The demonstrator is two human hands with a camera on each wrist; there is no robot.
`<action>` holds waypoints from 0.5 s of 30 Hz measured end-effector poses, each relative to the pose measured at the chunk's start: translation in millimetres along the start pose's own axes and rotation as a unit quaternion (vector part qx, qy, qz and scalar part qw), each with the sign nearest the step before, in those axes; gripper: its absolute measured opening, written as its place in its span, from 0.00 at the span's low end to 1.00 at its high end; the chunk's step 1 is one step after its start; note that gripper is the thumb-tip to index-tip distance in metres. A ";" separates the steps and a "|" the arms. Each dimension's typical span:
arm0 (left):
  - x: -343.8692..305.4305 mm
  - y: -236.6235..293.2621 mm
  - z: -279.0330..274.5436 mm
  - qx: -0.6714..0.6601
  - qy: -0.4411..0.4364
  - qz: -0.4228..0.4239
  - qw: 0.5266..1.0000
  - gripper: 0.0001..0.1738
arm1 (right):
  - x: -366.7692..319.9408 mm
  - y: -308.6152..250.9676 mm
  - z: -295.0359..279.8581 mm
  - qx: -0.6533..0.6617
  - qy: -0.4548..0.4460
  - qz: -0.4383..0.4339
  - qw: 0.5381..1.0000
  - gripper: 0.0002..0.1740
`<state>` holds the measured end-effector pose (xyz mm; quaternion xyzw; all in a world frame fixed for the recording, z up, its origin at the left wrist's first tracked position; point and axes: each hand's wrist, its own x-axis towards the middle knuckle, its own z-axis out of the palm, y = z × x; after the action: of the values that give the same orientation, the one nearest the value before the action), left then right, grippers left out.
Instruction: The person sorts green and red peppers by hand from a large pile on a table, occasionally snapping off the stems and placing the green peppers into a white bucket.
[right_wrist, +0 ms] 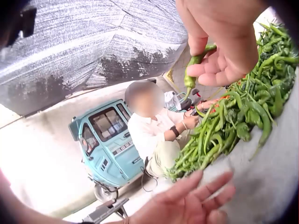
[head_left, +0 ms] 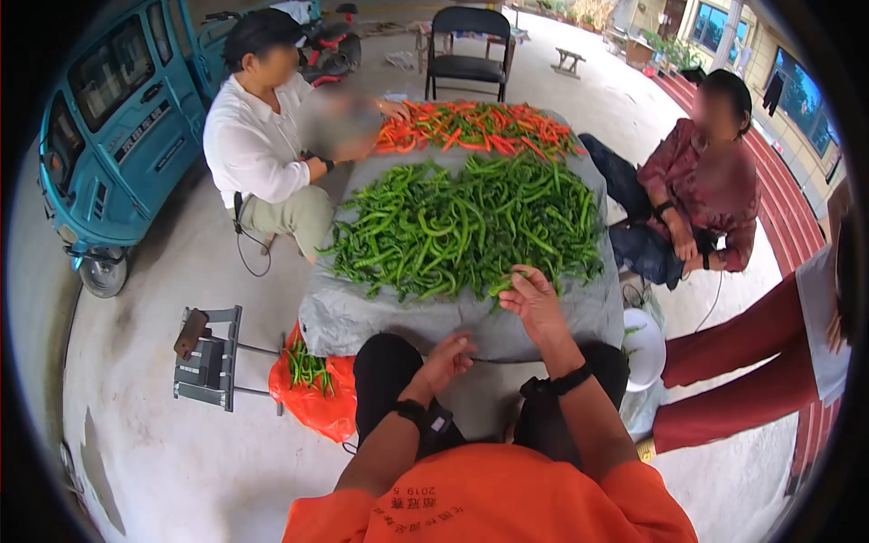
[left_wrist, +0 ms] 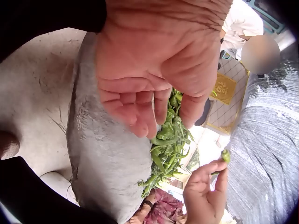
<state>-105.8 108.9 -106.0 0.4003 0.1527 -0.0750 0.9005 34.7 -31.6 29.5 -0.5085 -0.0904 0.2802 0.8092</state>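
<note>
My right hand [head_left: 539, 312] pinches a green chili pepper [right_wrist: 190, 79] between thumb and fingers, above the near edge of the cloth-covered table [head_left: 380, 312]. The pepper's stem end hangs free in the right wrist view. A broad heap of green chili peppers [head_left: 462, 226] lies just beyond that hand. My left hand [head_left: 444, 364] is at the table's near edge above my lap, its palm bare and its fingers loosely bent with nothing in them, as the left wrist view [left_wrist: 140, 70] shows.
Red peppers [head_left: 489, 127] are spread at the table's far end. One person [head_left: 262, 136] sits at the left, another [head_left: 706, 181] at the right. A red bag [head_left: 317, 398] with green peppers lies by my left leg, a white bucket [head_left: 644, 353] by my right.
</note>
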 end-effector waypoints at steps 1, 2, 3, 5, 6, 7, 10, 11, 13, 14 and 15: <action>-3.5 3.8 5.5 -0.010 -0.011 0.008 1.000 0.29 | -6.6 10.1 -0.9 -0.015 0.004 0.009 1.000 0.10; -7.7 7.6 9.9 -0.020 -0.021 0.018 0.999 0.30 | -12.3 20.7 -1.9 -0.031 0.006 0.018 0.999 0.09; -9.4 9.7 11.5 -0.030 -0.030 0.030 0.999 0.30 | -17.2 29.6 -3.0 -0.046 0.005 0.026 0.999 0.09; -8.3 10.1 9.8 -0.032 -0.045 0.034 0.998 0.32 | -24.7 41.8 -5.2 -0.078 0.010 0.039 0.996 0.10; -7.5 10.4 9.5 -0.033 -0.054 0.037 0.997 0.33 | -27.9 45.9 -6.0 -0.095 0.012 0.044 0.994 0.11; -6.8 10.5 9.5 -0.030 -0.055 0.035 0.997 0.31 | -30.2 48.3 -6.3 -0.121 0.011 0.053 0.991 0.10; 2.8 -2.8 -5.7 -0.007 -0.067 0.000 0.998 0.25 | -33.5 58.8 -8.4 -0.189 -0.003 0.059 0.980 0.09; 5.5 -7.3 -7.9 -0.012 -0.069 -0.003 0.998 0.24 | -33.9 63.8 -10.5 -0.201 -0.008 0.046 0.979 0.09; 6.3 -8.4 -6.3 -0.021 -0.074 -0.007 0.997 0.22 | -34.0 72.9 -13.9 -0.223 -0.020 0.019 0.975 0.09; 4.0 -5.7 -3.0 -0.008 -0.080 -0.012 0.997 0.21 | -35.0 76.2 -14.9 -0.216 -0.015 0.014 0.976 0.09; 1.5 -2.7 0.3 0.005 -0.085 -0.017 0.996 0.21 | -35.6 78.9 -15.8 -0.209 -0.011 0.008 0.978 0.09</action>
<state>-105.0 106.9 -108.1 0.3946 0.0818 -0.1244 0.9067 -16.4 -37.5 -41.9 -0.6635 -0.1521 0.2673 0.6821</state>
